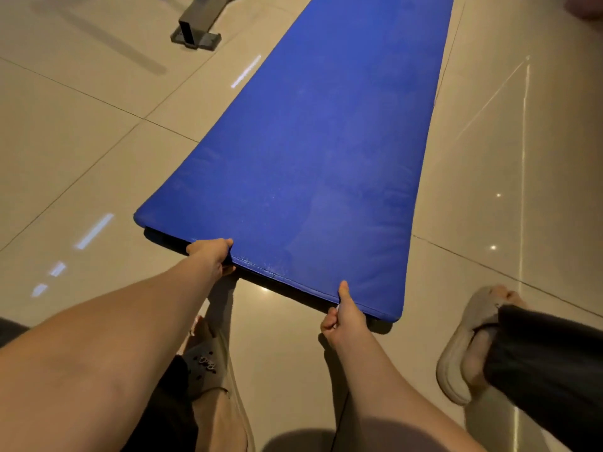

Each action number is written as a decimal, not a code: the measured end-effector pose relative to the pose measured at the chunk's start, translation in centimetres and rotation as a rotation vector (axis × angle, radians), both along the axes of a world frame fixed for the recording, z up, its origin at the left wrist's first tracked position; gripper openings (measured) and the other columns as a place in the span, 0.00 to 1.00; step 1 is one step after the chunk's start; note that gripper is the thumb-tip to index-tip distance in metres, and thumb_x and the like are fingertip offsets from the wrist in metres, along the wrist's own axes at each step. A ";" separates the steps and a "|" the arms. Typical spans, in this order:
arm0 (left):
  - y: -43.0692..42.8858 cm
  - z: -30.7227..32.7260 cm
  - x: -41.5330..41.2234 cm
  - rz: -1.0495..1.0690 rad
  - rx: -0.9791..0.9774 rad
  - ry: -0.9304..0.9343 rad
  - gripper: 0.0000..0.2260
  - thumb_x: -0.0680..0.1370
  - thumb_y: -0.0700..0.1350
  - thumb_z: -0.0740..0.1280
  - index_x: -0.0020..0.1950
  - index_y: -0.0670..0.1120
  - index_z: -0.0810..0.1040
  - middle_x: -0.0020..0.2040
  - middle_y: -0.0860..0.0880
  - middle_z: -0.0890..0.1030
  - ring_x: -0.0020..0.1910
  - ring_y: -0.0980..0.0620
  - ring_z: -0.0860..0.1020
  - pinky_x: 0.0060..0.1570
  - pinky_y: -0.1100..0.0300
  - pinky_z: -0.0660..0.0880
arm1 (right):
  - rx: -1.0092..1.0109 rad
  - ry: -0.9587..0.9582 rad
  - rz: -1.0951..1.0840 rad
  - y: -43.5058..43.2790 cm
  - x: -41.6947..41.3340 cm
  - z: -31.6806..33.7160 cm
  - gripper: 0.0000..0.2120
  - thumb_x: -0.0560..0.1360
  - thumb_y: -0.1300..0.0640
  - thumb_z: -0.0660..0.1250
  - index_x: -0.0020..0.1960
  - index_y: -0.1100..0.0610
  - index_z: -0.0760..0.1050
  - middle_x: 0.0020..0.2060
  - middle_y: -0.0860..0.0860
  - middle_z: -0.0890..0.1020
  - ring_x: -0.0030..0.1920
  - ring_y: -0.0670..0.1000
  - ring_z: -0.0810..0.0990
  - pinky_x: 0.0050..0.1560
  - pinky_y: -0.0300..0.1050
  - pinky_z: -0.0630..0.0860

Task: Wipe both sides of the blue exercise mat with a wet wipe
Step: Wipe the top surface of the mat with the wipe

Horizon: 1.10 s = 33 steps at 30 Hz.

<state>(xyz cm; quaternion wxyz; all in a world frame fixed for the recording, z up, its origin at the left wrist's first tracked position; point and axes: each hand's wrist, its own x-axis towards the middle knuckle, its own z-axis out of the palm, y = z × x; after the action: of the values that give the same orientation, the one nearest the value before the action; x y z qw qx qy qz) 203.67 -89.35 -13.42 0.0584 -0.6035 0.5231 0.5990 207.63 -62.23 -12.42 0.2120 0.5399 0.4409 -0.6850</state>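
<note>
The long blue exercise mat (313,151) lies stretched out on the tiled floor, running away from me. Its near short edge is raised slightly, showing a dark underside. My left hand (213,256) grips that edge near the left corner, fingers curled under it. My right hand (342,316) pinches the same edge nearer the right corner, thumb on top. A small bit of white, possibly the wet wipe (337,308), shows in the right hand's fingers against the mat edge.
Glossy beige floor tiles (81,151) surround the mat. A dark metal equipment foot (195,31) stands at the far left. My feet in slippers are close by, one (208,363) under my left arm and one (470,347) at the right.
</note>
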 end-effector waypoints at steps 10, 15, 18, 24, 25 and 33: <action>2.1 1.1 -1.4 -1.100 -0.786 -0.159 0.51 0.61 0.65 0.81 0.77 0.50 0.62 0.76 0.42 0.61 0.75 0.37 0.61 0.68 0.36 0.66 | 0.486 0.335 0.832 -5.6 -0.5 0.6 0.06 0.80 0.56 0.54 0.48 0.57 0.67 0.45 0.54 0.73 0.43 0.55 0.71 0.45 0.49 0.69; 3.0 -0.7 -1.6 -1.309 -0.721 -0.352 0.61 0.61 0.67 0.80 0.83 0.54 0.46 0.82 0.42 0.46 0.81 0.35 0.45 0.73 0.31 0.58 | 0.805 0.631 1.186 -6.3 -1.8 0.0 0.12 0.80 0.62 0.62 0.63 0.58 0.68 0.59 0.54 0.75 0.56 0.57 0.76 0.47 0.45 0.68; 3.3 -1.4 -1.6 -1.311 -0.774 -0.389 0.61 0.61 0.67 0.80 0.83 0.53 0.46 0.82 0.40 0.45 0.80 0.34 0.45 0.73 0.30 0.59 | 0.923 0.768 1.422 -6.0 -2.0 -1.9 0.07 0.81 0.61 0.64 0.58 0.57 0.71 0.55 0.53 0.78 0.54 0.57 0.77 0.45 0.44 0.66; 3.9 -1.4 -2.2 -1.326 -0.776 -0.434 0.62 0.60 0.66 0.81 0.82 0.52 0.46 0.82 0.39 0.45 0.80 0.32 0.45 0.71 0.29 0.60 | 1.198 0.995 1.512 -5.4 -2.4 -4.1 0.03 0.76 0.55 0.71 0.47 0.54 0.80 0.47 0.53 0.74 0.49 0.55 0.73 0.49 0.50 0.74; 3.9 -1.4 -2.3 -1.326 -0.777 -0.441 0.62 0.60 0.66 0.81 0.82 0.52 0.47 0.82 0.38 0.45 0.80 0.32 0.45 0.71 0.29 0.61 | 1.217 1.020 1.513 -5.1 -2.1 -4.2 0.04 0.76 0.53 0.71 0.47 0.53 0.80 0.46 0.53 0.73 0.48 0.55 0.74 0.47 0.50 0.74; 4.2 -1.2 -2.6 -1.322 -0.770 -0.450 0.63 0.60 0.65 0.82 0.82 0.50 0.47 0.81 0.37 0.45 0.80 0.31 0.45 0.71 0.30 0.61 | 1.003 0.904 1.540 -3.6 -1.5 -3.9 0.07 0.82 0.58 0.62 0.57 0.55 0.78 0.49 0.53 0.75 0.46 0.57 0.78 0.43 0.49 0.72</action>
<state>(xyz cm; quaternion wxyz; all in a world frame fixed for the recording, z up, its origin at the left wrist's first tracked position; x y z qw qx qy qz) 201.07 -85.18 -14.61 0.2931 -0.2525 0.9185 0.0813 206.09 -65.82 -16.36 0.1581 -0.1723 0.9424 -0.2392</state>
